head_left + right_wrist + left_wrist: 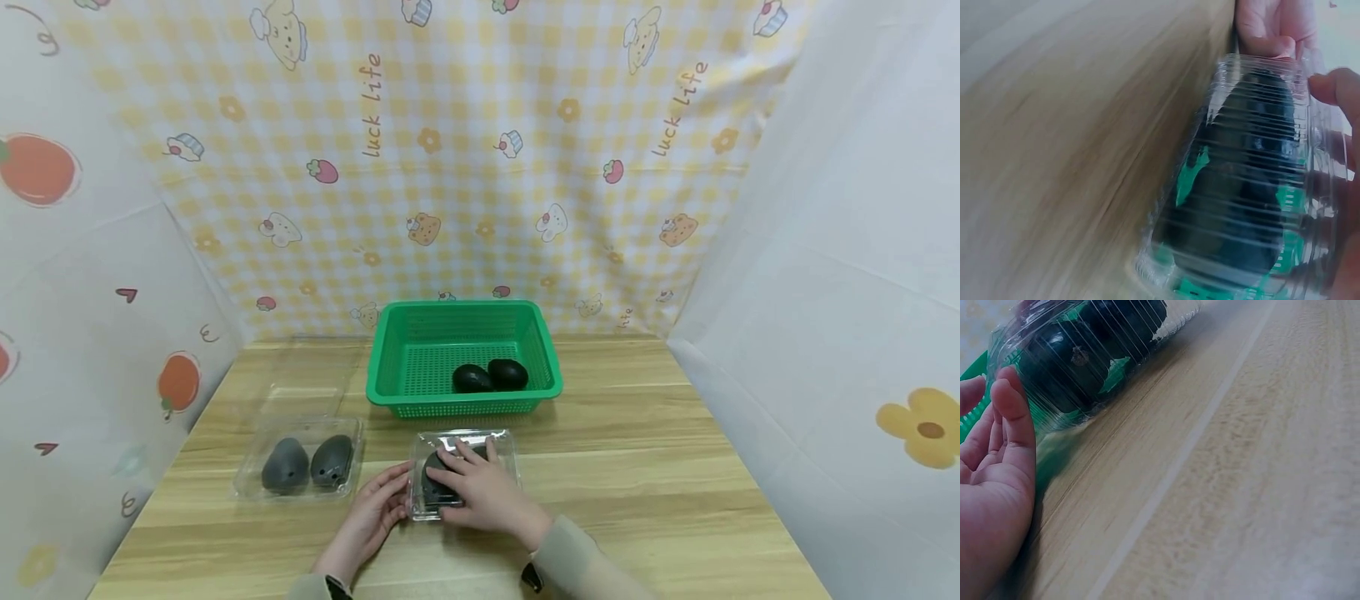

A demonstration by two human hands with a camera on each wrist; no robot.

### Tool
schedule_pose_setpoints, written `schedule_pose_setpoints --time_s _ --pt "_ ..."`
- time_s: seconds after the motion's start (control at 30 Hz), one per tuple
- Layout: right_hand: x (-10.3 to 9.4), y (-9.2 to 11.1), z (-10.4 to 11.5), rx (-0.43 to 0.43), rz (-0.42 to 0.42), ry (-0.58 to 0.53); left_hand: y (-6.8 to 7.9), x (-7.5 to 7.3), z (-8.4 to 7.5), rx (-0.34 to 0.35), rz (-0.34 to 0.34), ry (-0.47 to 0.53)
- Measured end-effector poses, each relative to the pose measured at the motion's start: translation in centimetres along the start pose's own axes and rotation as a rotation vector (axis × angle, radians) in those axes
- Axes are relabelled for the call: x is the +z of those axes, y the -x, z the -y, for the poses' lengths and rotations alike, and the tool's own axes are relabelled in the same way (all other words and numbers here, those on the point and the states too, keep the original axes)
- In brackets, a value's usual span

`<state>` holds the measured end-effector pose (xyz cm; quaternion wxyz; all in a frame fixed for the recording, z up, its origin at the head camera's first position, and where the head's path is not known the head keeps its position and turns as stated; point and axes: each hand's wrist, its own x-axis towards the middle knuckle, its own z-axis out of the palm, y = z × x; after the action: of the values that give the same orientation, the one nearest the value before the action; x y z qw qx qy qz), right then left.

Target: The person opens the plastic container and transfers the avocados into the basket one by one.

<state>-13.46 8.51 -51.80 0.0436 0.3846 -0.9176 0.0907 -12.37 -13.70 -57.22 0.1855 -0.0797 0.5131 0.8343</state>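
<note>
A clear ribbed plastic clamshell box (512, 467) sits on the table in front of me with dark avocados (1060, 362) inside. On its top lies my right hand (480, 492), fingers spread over the lid; in the right wrist view its thumb (1329, 87) is at the lid's edge. My left hand (375, 512) stands at the box's left side, its fingertips right at the wall and its fingers only gently bent. In the right wrist view the avocados show through the ribbed side; from the head they are partly hidden under my right hand.
Behind the box stands a green plastic basket (465, 400) with two dark avocados (508, 374) in it. To the left is another clear box (247, 479) holding two avocados (286, 467). Further back lies more clear plastic (307, 392). A patterned cloth (465, 192) hangs behind the table.
</note>
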Motion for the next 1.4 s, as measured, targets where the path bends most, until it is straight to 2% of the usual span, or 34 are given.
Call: schedule_pose_setpoints --time_s 0.23,0.5,0.97,1.23,1.4 --pt "0.34 0.19 -0.12 -0.037 0.011 0.1 0.06 -0.05 -0.05 0.0 0.005 0.012" --pt "0.49 0.31 -0.19 -0.045 -0.001 0.133 0.09 0.07 -0.13 0.002 0.006 0.008" --pt "0.54 0.4 -0.24 -0.063 -0.01 0.171 0.16 -0.26 0.01 0.05 0.067 0.011" --pt "0.36 0.44 -0.38 -0.03 -0.006 0.084 0.16 0.13 -0.03 0.032 0.025 -0.009" --pt "0.32 0.37 -0.36 -0.058 -0.013 0.12 0.18 0.25 -0.09 0.015 -0.002 -0.031"
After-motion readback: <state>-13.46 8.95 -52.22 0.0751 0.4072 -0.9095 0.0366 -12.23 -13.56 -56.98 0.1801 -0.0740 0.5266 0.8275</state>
